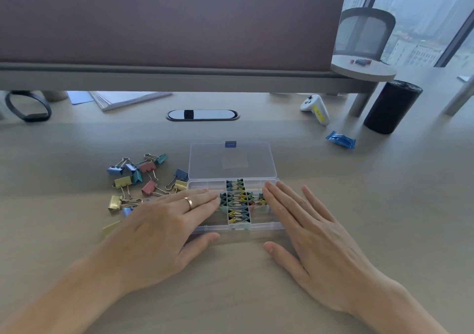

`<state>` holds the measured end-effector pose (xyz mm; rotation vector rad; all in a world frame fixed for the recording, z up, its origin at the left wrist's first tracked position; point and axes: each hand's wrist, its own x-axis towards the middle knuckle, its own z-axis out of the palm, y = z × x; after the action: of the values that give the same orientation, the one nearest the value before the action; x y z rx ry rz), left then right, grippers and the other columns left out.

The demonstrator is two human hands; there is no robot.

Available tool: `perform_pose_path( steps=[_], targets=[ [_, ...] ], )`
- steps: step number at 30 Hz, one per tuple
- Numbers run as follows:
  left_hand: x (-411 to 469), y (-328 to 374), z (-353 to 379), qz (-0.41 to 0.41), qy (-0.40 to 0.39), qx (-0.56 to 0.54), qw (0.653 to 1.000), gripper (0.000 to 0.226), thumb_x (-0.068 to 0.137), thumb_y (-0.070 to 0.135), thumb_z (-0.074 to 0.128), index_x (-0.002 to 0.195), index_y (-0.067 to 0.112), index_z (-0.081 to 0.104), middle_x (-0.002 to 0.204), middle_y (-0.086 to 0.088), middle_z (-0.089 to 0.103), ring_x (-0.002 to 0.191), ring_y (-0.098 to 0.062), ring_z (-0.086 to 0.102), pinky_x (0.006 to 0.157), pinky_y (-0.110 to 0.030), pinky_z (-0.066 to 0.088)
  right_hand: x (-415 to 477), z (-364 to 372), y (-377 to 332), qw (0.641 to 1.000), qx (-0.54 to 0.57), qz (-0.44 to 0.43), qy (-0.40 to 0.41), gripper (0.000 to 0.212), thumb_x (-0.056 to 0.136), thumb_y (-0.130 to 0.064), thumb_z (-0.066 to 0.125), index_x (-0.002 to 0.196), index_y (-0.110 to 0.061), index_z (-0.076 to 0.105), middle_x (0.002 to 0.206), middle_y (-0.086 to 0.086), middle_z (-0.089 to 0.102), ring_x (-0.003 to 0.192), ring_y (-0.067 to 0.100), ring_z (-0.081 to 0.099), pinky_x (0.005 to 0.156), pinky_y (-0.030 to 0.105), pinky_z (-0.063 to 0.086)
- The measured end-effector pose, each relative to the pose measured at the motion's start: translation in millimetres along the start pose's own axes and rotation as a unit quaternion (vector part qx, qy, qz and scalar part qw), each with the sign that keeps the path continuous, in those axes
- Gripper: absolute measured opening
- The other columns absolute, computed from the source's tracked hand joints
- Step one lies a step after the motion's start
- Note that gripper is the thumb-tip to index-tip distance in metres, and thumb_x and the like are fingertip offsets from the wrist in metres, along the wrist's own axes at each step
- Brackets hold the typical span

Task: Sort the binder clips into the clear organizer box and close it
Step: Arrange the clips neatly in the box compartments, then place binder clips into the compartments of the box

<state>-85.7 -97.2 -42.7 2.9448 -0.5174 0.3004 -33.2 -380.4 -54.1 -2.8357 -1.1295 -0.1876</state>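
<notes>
On desk, clear organizer box sits mid-table, lid flipped back, small binder clips filling middle compartments. Left hand flat, fingers straight over box's left end, gripping nothing. Right hand flat over right end, likewise empty. Larger clips loose beside box, left.

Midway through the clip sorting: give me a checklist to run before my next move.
1. Lid open, laid back behind the organizer box: ok.
2. Left hand flat, holding nothing: ok.
3. Right hand flat, holding nothing: ok.
4. Loose binder clips all boxed: not ok, a pile lies left of the box.
5. Far-left compartments free for clips: ok.
</notes>
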Motion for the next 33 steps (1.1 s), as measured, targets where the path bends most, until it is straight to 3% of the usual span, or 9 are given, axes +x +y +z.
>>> perform_pose_path(
  steps=[5, 10, 18, 22, 25, 27, 30, 33],
  targets=[
    [1.1, 4.0, 2.2, -0.003, -0.003, -0.002, 1.0, 0.055, 0.099, 0.053, 0.045, 0.142, 0.024, 0.06, 0.144, 0.013, 0.058, 0.133, -0.003, 0.054, 0.111, -0.022, 0.038, 4.2, -0.9, -0.5, 0.999, 0.012, -0.008, -0.03, 0.073, 0.104, -0.069, 0.011, 0.165, -0.032, -0.005, 0.171, -0.018, -0.007, 0.154, -0.006, -0.015, 0.128, 0.029, -0.004],
    [0.9, 1.5, 0.4, -0.012, 0.008, -0.025, 1.0, 0.048, 0.101, 0.052, 0.041, 0.141, 0.032, 0.058, 0.141, 0.021, 0.056, 0.128, 0.001, 0.053, 0.104, -0.015, 0.037, 4.6, -4.1, -2.9, 1.0, 0.02, -0.001, -0.019, 0.072, 0.104, -0.07, 0.013, 0.166, -0.032, 0.007, 0.172, -0.02, 0.005, 0.155, -0.006, -0.009, 0.129, 0.032, -0.001],
    [-3.0, 1.0, 4.4, -0.021, 0.024, -0.038, 0.999, 0.052, 0.103, 0.053, 0.034, 0.148, 0.031, 0.049, 0.15, 0.018, 0.044, 0.136, -0.003, 0.045, 0.11, -0.017, 0.033, 12.6, -7.3, -19.5, 0.998, 0.047, -0.008, -0.036, 0.078, 0.097, -0.078, 0.01, 0.161, -0.041, -0.017, 0.166, -0.022, -0.029, 0.152, 0.004, -0.032, 0.126, 0.038, -0.012],
    [-5.1, -1.5, 1.1, -0.022, 0.004, -0.051, 0.998, 0.054, 0.104, 0.054, 0.034, 0.152, 0.032, 0.045, 0.151, 0.019, 0.046, 0.138, -0.002, 0.044, 0.112, -0.021, 0.038, 19.7, -4.9, -27.0, 0.998, 0.042, -0.023, -0.037, 0.08, 0.098, -0.079, 0.01, 0.163, -0.036, -0.012, 0.168, -0.022, -0.022, 0.153, 0.003, -0.029, 0.128, 0.039, -0.008],
    [-5.5, -1.5, -3.4, -0.006, 0.019, -0.028, 0.999, 0.05, 0.103, 0.048, 0.04, 0.147, 0.028, 0.052, 0.144, 0.017, 0.056, 0.133, -0.003, 0.049, 0.115, -0.019, 0.029, 22.5, -3.8, -36.4, 0.996, 0.063, -0.043, -0.043, 0.081, 0.098, -0.079, 0.01, 0.164, -0.035, -0.007, 0.17, -0.02, -0.016, 0.154, 0.001, -0.024, 0.128, 0.039, -0.007],
    [-7.1, -8.3, -12.3, -0.033, 0.056, -0.041, 0.997, 0.048, 0.101, 0.048, 0.039, 0.143, 0.032, 0.054, 0.136, 0.018, 0.061, 0.125, -0.004, 0.053, 0.108, -0.021, 0.037, 22.6, -3.8, -40.4, 0.995, 0.071, -0.05, -0.048, 0.079, 0.098, -0.079, 0.011, 0.164, -0.038, -0.007, 0.17, -0.021, -0.016, 0.154, 0.001, -0.024, 0.127, 0.039, -0.009],
    [-12.9, -32.0, -25.1, -0.1, 0.089, -0.083, 0.987, 0.049, 0.099, 0.057, 0.031, 0.142, 0.045, 0.05, 0.127, 0.032, 0.057, 0.106, 0.003, 0.057, 0.083, -0.022, 0.047, 23.4, -5.3, -41.8, 0.994, 0.078, -0.052, -0.061, 0.08, 0.095, -0.082, 0.005, 0.163, -0.041, -0.008, 0.169, -0.025, -0.017, 0.153, -0.002, -0.024, 0.127, 0.039, -0.01],
    [-14.3, -60.3, -28.7, -0.125, 0.096, -0.089, 0.984, 0.038, 0.1, 0.052, 0.039, 0.132, 0.046, 0.059, 0.114, 0.025, 0.069, 0.095, -0.004, 0.066, 0.077, -0.027, 0.053, 26.9, -7.6, -41.7, 0.994, 0.089, -0.049, -0.035, 0.078, 0.097, -0.081, 0.01, 0.164, -0.041, -0.001, 0.17, -0.026, -0.008, 0.156, -0.002, -0.016, 0.128, 0.04, -0.005]
  ],
)
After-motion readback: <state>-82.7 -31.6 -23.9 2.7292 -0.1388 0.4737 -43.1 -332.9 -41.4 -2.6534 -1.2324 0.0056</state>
